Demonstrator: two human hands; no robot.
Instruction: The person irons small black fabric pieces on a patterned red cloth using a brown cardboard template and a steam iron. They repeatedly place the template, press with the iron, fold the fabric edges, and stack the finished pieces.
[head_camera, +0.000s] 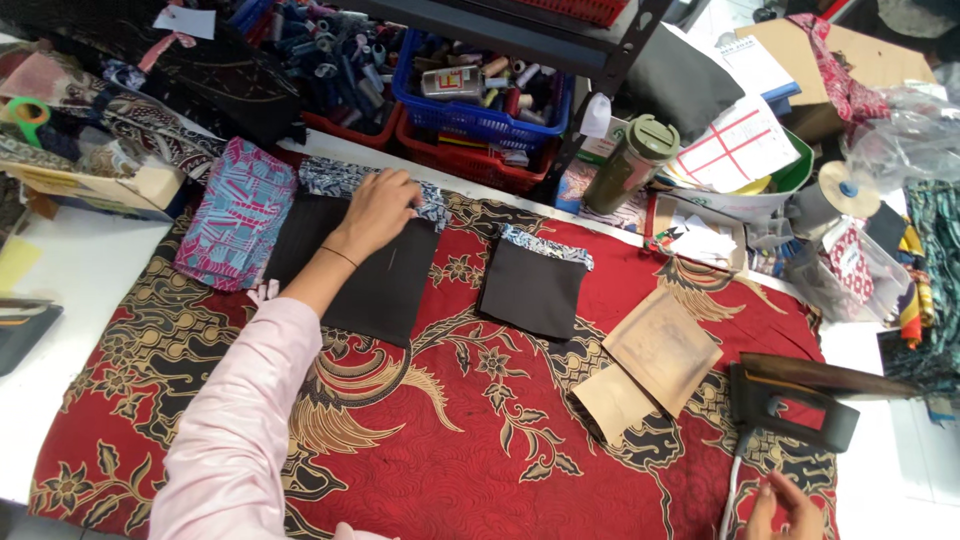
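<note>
My left hand (378, 208) lies flat and open, holding nothing, and should press the black fabric piece (372, 270) smooth, right hand (785, 505) loosely open near the iron (790, 395).

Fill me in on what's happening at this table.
A person is working with fabric pieces on a red patterned cloth spread over the table. The left hand presses flat on the top edge of a large black fabric piece, where a blue-and-white printed strip lies. A smaller black piece lies apart to its right, then two brown paper templates. The right hand is open at the bottom edge, just below a clothes iron.
</note>
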